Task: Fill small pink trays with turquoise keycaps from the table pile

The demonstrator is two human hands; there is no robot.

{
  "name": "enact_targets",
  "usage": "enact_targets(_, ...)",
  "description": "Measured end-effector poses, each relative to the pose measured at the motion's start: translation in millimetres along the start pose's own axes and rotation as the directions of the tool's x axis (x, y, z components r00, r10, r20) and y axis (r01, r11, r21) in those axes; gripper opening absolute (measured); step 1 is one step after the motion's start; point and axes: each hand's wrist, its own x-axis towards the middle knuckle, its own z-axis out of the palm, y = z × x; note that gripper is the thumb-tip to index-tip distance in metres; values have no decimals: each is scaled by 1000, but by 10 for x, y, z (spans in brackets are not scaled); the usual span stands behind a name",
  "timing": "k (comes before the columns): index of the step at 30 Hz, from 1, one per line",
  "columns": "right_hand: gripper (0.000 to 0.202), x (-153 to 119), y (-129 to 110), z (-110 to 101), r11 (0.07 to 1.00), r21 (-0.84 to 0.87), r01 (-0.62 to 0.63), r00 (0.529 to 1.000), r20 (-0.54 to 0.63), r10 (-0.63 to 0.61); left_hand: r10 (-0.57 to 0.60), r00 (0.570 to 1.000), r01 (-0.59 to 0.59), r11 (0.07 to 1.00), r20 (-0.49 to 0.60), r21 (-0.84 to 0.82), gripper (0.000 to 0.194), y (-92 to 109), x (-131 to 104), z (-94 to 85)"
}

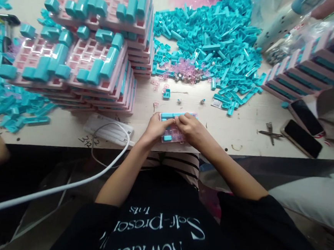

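A pink compartment tray (174, 135) with turquoise pieces fitted into it lies at the front edge of the table. My left hand (155, 128) is closed on its left side, thumb reaching over the top. My right hand (190, 127) is over the right part of the tray, fingers pinched together near the left thumb. Whatever is between those fingers is too small or hidden to make out. A turquoise piece (167, 138) sits in the tray's lower left. Just beyond the tray are a small turquoise box (166, 94) and two tiny metallic parts.
Stacked pink trays (102, 62) stand at left, more trays (313, 63) at right. A large heap of turquoise pieces (208, 39) covers the back. A white power strip (109, 129) with its cable, phones (301, 138) and crossed metal tools (269, 133) lie near the front edge.
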Motion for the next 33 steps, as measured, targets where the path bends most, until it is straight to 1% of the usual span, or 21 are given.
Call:
enact_targets(2, 29, 4, 54, 30, 997, 69, -13, 1000, -21, 15, 9, 1000, -9, 1000, 29, -22, 16, 7, 9, -1)
enact_targets(5, 27, -22, 180, 42, 961, 272, -43, 996, -67, 63, -6, 997, 11, 998, 77, -54, 19, 20, 19, -16)
enact_targets(7, 29, -59, 266, 20, 917, 379, -125, 974, -131, 187, -28, 991, 40, 994, 128, -97, 25, 27, 12, -36)
enact_targets(8, 30, -78, 299, 4, 898, 400, -182, 949, -166, 267, -32, 987, 53, 990, 159, -129, 29, 31, 3, -46)
enact_targets(10, 34, -108, 333, -34, 874, 387, -295, 894, -210, 395, -23, 981, 60, 981, 195, -187, 35, 38, -30, -65)
enact_targets(11, 37, -116, 330, -54, 868, 372, -330, 884, -202, 422, -15, 982, 53, 978, 188, -200, 38, 43, -52, -72)
enact_targets(14, 48, -114, 257, -119, 867, 333, -370, 899, -108, 425, 19, 992, 5, 982, 123, -189, 43, 66, -138, -75)
enact_targets(15, 50, -108, 220, -141, 868, 314, -386, 897, -92, 432, 40, 992, -19, 984, 117, -176, 43, 78, -170, -71)
enact_targets(18, 52, -90, 116, -185, 869, 244, -431, 878, -108, 466, 120, 986, -108, 988, 116, -107, 41, 123, -264, -54)
enact_targets(21, 47, -87, 51, -186, 853, 240, -464, 854, -132, 502, 151, 982, -152, 988, 115, -3, 48, 161, -340, -44)
enact_targets(24, 36, -97, 20, -182, 820, 278, -501, 825, -133, 549, 179, 978, -188, 979, 105, 83, 54, 172, -379, -43)
enact_targets(29, 23, -101, -7, -226, 783, 319, -534, 800, -109, 590, 264, 960, -276, 950, 98, 147, 47, 170, -368, -22)
enact_targets(33, 21, -88, -57, -242, 764, 324, -558, 788, -83, 610, 292, 954, -299, 939, 66, 171, 41, 180, -339, -10)
